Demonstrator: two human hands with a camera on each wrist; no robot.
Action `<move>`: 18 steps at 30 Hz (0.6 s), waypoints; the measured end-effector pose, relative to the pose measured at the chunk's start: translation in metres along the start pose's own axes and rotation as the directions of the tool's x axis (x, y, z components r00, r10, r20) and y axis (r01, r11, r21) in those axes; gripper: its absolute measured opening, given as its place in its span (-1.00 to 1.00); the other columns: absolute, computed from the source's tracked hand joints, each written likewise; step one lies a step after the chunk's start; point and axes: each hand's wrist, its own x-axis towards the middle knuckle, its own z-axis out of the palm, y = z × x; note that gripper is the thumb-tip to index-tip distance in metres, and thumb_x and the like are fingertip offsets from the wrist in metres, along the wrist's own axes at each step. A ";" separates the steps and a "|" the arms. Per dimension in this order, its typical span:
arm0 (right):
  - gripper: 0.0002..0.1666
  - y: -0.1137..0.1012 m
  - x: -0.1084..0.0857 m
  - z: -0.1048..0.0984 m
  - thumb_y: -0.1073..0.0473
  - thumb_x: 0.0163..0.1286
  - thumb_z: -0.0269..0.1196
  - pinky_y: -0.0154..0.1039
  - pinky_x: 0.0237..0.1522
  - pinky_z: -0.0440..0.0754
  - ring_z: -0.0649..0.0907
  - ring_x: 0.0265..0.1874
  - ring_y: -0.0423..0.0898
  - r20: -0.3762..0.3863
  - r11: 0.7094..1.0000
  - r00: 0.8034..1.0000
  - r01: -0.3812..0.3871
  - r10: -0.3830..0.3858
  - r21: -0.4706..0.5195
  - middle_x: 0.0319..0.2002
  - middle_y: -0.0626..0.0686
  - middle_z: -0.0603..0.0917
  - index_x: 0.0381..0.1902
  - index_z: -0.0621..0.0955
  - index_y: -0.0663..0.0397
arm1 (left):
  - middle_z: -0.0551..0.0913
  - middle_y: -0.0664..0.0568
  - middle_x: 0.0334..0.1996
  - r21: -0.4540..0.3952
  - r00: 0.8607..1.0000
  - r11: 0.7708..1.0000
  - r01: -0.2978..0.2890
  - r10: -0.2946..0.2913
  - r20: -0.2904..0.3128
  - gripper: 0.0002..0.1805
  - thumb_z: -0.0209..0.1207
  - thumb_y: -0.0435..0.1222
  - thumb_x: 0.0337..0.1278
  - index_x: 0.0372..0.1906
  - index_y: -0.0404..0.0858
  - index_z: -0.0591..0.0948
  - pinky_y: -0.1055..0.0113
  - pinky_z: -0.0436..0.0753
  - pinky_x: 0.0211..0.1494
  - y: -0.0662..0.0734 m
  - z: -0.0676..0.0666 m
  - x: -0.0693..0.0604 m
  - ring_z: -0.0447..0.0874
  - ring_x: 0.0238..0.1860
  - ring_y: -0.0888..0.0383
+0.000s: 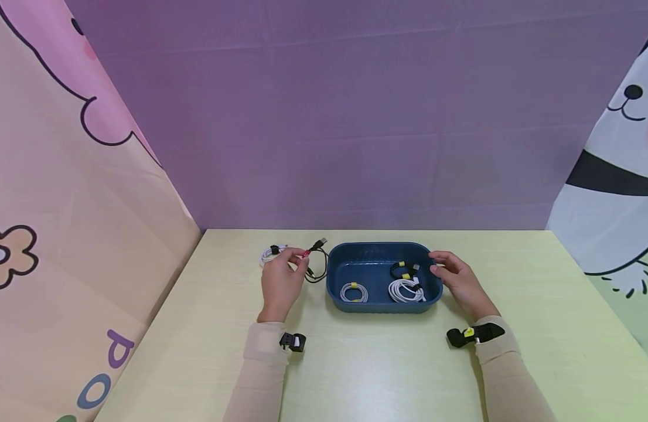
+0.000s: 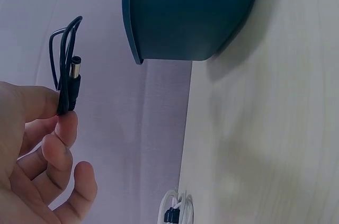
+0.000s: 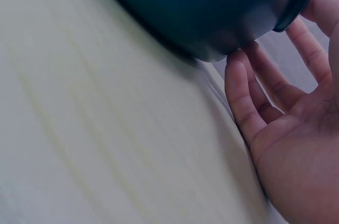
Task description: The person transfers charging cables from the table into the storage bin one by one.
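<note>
Pale sleeves [image 1: 263,366] lie nearest, stretched over the worktop [image 1: 382,363]. At the end of one, the left hand [image 1: 283,284] pinches a looped black cable [image 2: 64,75] between thumb and finger, holding it up just left of the blue bin [image 1: 382,307]; a red tie [image 1: 306,253] shows on it. The right hand [image 1: 460,286] grips the bin's right end, thumb over the rim and fingers against the outer wall. By the look of it, the work is partway along: three bundles already lie inside, a small white coil [image 1: 354,286] near left, a larger white coil [image 1: 405,290] near right, and a black coil [image 1: 400,271] just beyond that one. Two are outside: the cable in the left hand, not yet set down, and a white bundle [image 1: 266,257] on the worktop, far left, partly hidden behind that hand in the head view.
</note>
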 end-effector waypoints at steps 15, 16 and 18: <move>-0.35 0.001 0.000 0.000 -0.09 0.53 0.23 -0.52 0.08 0.54 0.52 0.10 -0.26 0.000 1.000 1.000 -0.006 0.006 -0.005 0.23 -0.06 0.44 0.42 0.39 0.08 | 0.77 0.04 -0.44 -0.002 1.000 1.000 -0.021 0.021 -0.019 -0.83 0.36 -0.26 0.24 -0.10 -0.17 0.77 0.37 0.30 -0.53 0.003 0.005 -0.001 0.43 -0.62 0.24; -0.34 0.001 0.001 0.000 -0.09 0.52 0.23 -0.52 0.08 0.54 0.52 0.10 -0.27 -0.001 1.000 1.000 -0.005 0.005 -0.004 0.23 -0.07 0.44 0.42 0.39 0.08 | 0.77 0.04 -0.44 -0.002 1.000 1.000 -0.021 0.021 -0.019 -0.83 0.36 -0.26 0.24 -0.10 -0.17 0.77 0.37 0.29 -0.53 0.003 0.006 -0.001 0.42 -0.63 0.24; -0.35 0.001 0.001 0.000 -0.09 0.52 0.23 -0.52 0.08 0.54 0.52 0.10 -0.27 -0.001 1.000 1.000 -0.004 0.004 -0.003 0.23 -0.08 0.44 0.42 0.40 0.08 | 0.77 0.04 -0.44 -0.006 1.000 1.000 -0.021 0.021 -0.017 -0.84 0.36 -0.25 0.25 -0.10 -0.16 0.77 0.37 0.28 -0.53 0.003 0.007 -0.001 0.41 -0.63 0.24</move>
